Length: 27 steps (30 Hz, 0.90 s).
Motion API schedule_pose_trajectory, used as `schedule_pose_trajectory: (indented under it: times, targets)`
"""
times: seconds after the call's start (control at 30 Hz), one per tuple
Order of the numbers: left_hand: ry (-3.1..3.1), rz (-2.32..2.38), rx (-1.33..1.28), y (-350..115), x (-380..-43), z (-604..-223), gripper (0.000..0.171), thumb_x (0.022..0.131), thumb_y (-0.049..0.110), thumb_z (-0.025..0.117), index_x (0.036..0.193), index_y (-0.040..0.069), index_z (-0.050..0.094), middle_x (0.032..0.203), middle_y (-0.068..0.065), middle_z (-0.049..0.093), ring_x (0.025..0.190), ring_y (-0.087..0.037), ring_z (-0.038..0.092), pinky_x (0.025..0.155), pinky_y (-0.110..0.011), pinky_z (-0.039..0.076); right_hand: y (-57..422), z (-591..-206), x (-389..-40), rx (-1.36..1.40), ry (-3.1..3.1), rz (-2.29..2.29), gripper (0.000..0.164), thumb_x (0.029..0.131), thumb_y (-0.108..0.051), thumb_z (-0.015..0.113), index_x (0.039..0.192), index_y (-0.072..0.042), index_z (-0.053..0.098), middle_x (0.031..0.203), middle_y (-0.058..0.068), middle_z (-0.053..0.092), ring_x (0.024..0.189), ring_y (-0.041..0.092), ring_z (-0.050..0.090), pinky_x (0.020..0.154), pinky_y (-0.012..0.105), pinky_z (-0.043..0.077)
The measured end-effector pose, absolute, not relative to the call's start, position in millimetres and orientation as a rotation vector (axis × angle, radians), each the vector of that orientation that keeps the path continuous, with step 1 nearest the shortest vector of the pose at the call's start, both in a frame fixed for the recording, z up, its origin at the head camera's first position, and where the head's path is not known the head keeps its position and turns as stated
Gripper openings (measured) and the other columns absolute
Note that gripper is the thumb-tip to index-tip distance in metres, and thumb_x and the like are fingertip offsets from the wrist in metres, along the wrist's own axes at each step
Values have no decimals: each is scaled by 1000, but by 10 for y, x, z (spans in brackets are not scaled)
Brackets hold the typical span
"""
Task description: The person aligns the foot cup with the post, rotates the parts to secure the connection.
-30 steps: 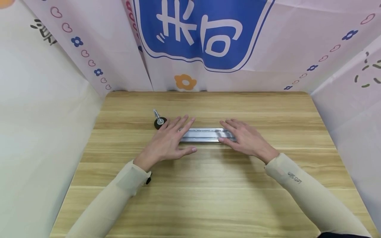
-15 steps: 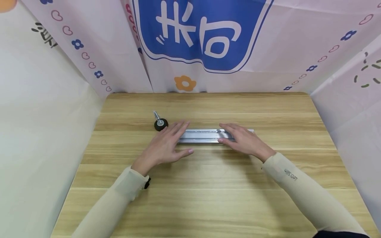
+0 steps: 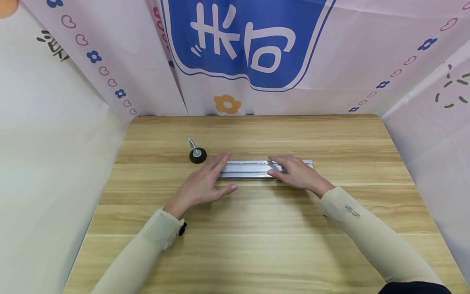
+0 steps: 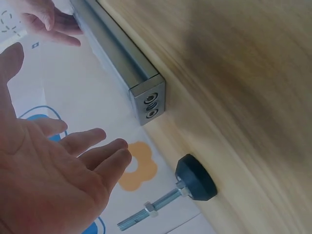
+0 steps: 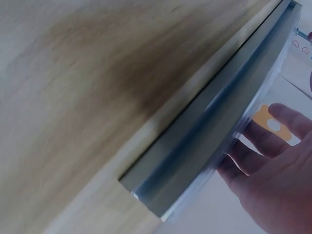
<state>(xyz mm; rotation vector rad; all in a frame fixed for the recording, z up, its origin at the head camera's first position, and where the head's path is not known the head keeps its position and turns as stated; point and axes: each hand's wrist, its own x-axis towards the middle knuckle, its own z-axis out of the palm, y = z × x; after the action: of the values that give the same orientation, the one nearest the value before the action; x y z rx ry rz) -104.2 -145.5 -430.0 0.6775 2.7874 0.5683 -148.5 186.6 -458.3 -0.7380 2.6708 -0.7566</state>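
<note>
A silver aluminium profile bar [image 3: 247,169] with a groove along its top lies across the wooden table. Its near end plate [image 4: 148,103], with several round holes or screws, faces the left wrist camera. My left hand [image 3: 201,183], fingers extended, is over the bar's left end; the left wrist view shows a gap between its palm and the bar. My right hand [image 3: 298,173] reaches over the bar's right part with relaxed fingers, its fingertips [image 5: 234,163] right at the bar's upper edge. A levelling foot [image 3: 198,155] with a black base and threaded stud stands behind the left hand.
The wood-grain table [image 3: 235,249] ends at a white cloth backdrop [image 3: 330,98] with a blue printed sign and flowers. White cloth walls [image 3: 47,143] stand at both sides.
My left hand has drawn slightly back and lower, its fingers closer together, uncovering the levelling foot. My right hand has shifted slightly left, and the bar's right end now shows.
</note>
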Motion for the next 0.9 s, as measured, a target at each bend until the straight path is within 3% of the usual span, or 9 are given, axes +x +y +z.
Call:
schedule_pose_trajectory:
  times: [0.23, 0.4, 0.63, 0.9]
  targets:
    - [2710, 769, 574, -1491, -1040, -4375, 100, 97, 66, 61, 171, 25, 7, 177, -11, 19, 162, -34, 26, 129, -55, 29, 1824, -4624, -1581, -586, 2575, -905, 71, 103, -48, 63, 154, -1, 50, 157, 20, 54, 149, 41, 47, 123, 58, 38]
    - [2673, 864, 523, -1502, -1045, -4428, 99, 97, 66, 61, 171, 24, 10, 177, -11, 20, 162, -33, 25, 129, -54, 28, 1810, -4631, -1597, -530, 2560, -922, 70, 101, -43, 69, 150, 3, 53, 152, 23, 58, 145, 42, 50, 120, 59, 41]
    - [2654, 920, 492, -1506, -1045, -4475, 98, 99, 63, 61, 170, 12, 15, 176, -16, 20, 161, -38, 26, 130, -56, 26, 1762, -4632, -1608, -453, 2582, -867, 73, 94, -46, 77, 148, 0, 57, 151, 24, 58, 141, 41, 53, 117, 60, 43]
    - [2532, 1145, 371, -1504, -1052, -4492, 96, 103, 50, 61, 169, 3, 9, 171, -25, 27, 155, -39, 37, 126, -52, 35, 1710, -4665, -1642, -407, 2605, -774, 77, 89, -47, 82, 147, -3, 59, 150, 25, 56, 141, 41, 51, 121, 59, 31]
